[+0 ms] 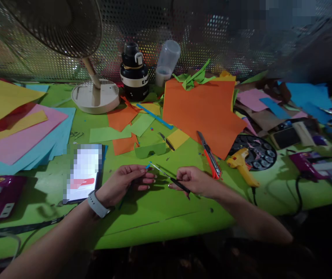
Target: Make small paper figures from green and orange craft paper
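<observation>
My left hand (pixel 131 180), wearing a pale watch band (pixel 97 204), pinches a small blue paper strip (pixel 148 166) between thumb and forefinger, the other fingers loosely curled. My right hand (pixel 193 182) is closed on black-handled scissors (pixel 180 185). Their thin silver blades point left, with the tip close to the blue strip; I cannot tell whether they touch. Just beyond the hands sits a green paper piece with a notched edge (pixel 150 150). Dark tweezers (pixel 166 142) lie behind it, beside a yellow paper piece (pixel 178 138).
An orange-red box cutter (pixel 212 161) and a yellow glue gun (pixel 245 166) lie to the right. On the left are a phone (pixel 84 172), coloured paper sheets (pixel 35 131) and a purple device (pixel 3 197). A fan (pixel 96 99), black bottle (pixel 134 75) and orange sheets (pixel 200 108) stand behind.
</observation>
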`<state>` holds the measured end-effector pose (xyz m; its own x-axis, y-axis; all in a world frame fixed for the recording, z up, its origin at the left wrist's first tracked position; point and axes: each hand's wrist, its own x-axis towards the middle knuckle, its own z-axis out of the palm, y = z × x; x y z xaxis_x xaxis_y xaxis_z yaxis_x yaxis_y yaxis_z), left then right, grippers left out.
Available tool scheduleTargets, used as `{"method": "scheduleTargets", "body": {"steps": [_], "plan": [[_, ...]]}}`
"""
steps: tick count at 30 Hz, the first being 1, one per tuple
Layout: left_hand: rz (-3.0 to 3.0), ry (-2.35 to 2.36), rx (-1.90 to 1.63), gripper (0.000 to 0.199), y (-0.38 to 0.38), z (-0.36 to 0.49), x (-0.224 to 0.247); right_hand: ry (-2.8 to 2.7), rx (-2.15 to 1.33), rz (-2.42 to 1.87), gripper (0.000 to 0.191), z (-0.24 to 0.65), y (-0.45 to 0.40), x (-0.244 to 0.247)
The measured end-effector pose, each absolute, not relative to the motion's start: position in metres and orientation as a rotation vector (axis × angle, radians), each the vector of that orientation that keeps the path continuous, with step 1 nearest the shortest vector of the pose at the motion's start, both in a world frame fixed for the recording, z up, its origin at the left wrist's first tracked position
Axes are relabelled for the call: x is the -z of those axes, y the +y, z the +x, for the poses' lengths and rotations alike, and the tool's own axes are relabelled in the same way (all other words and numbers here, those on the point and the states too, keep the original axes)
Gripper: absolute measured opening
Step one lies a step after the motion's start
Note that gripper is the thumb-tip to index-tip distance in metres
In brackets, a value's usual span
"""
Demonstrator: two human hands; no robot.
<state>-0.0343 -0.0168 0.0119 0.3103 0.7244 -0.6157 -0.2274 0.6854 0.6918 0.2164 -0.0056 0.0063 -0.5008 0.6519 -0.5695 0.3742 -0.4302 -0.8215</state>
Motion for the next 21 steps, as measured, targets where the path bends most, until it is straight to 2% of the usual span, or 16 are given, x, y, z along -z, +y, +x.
{"method": "scheduleTargets", "body": {"steps": [6,11,15,21], "plan": [[0.546,1.028,-0.784,0.015,-0.016,-0.036,-0.012,-1.342,-2.026,-1.368,0.049,0.213,-0.004,-0.014],[0.527,1.017,-0.978,0.02,-0.014,-0.04,-0.017,-1.284,-2.035,-1.324,0.046,0.214,-0.004,-0.018],[0.512,1.035,-1.099,0.017,-0.014,-0.042,-0.018,-1.289,-2.061,-1.292,0.045,0.216,-0.004,-0.015],[0.567,1.022,-0.97,0.022,-0.017,-0.038,-0.015,-1.439,-2.1,-1.299,0.045,0.214,-0.007,-0.012]]}}
